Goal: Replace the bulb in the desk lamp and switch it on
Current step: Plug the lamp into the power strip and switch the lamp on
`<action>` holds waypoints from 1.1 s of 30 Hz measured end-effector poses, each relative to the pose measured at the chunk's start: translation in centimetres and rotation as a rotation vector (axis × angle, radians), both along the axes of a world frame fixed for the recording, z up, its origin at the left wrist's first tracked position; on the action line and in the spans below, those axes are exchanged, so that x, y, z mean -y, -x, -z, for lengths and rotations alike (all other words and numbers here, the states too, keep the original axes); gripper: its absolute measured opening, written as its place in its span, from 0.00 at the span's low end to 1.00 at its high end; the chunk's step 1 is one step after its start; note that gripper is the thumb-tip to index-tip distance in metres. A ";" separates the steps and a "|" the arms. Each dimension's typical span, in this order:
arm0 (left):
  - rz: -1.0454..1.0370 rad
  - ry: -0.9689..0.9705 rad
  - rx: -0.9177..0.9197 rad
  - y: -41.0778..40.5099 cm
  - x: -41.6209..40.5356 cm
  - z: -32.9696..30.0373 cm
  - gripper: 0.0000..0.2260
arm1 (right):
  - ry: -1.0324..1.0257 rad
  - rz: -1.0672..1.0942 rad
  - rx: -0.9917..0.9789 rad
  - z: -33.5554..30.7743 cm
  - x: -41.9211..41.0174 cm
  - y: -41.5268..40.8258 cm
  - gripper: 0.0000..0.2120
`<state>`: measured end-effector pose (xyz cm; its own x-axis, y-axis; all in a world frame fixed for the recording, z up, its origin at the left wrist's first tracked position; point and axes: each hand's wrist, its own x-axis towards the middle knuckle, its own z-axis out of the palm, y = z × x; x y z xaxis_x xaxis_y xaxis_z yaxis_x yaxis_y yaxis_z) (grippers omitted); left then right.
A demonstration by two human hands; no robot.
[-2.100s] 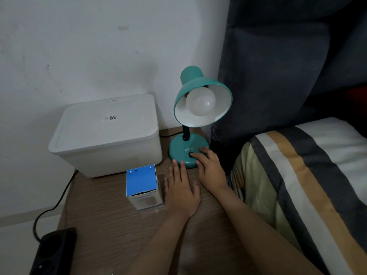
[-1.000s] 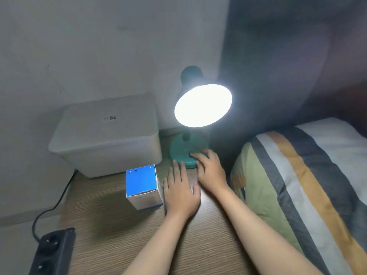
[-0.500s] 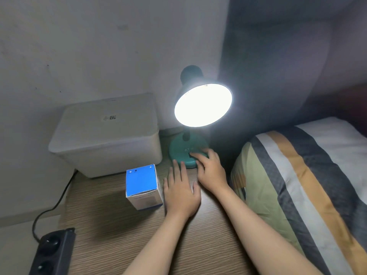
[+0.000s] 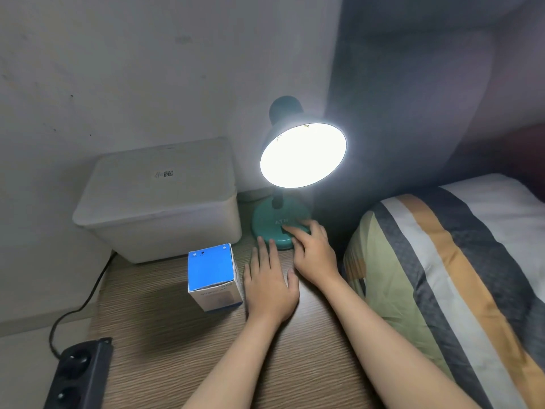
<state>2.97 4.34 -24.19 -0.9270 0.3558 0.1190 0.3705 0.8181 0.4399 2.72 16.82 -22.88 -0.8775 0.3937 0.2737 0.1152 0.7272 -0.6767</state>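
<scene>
A teal desk lamp (image 4: 272, 221) stands at the back of the wooden table (image 4: 182, 343), and its shade (image 4: 303, 154) glows bright white, so the bulb itself is lost in the glare. My right hand (image 4: 314, 250) rests on the front of the lamp's round base, its fingertips on the switch area. Flat on the table just in front of the base lies my left hand (image 4: 269, 283), fingers apart and holding nothing. Immediately left of it stands a small blue-topped bulb box (image 4: 213, 276).
A white lidded storage bin (image 4: 160, 196) sits at the back left against the wall. A black power strip (image 4: 78, 376) with its cable lies at the table's left front. A striped pillow (image 4: 448, 278) is close on the right, with a dark curtain behind.
The lamp was off 2.1 s ago and has been lit since about 1 s ago. Both hands and the box have stayed where they were.
</scene>
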 end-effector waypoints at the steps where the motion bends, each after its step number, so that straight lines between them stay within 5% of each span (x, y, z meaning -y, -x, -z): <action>1: 0.000 -0.003 0.003 0.0 0.0 0.0 0.29 | 0.001 0.001 -0.001 0.0 0.0 0.0 0.15; 22: 0.039 -0.005 -0.018 0.1 0.2 -0.1 0.31 | -0.046 -0.038 0.042 -0.4 -0.1 0.2 0.18; 33: 0.015 -0.047 0.056 -0.5 0.2 -0.8 0.32 | -0.139 -0.119 0.314 -3.2 -0.6 0.7 0.18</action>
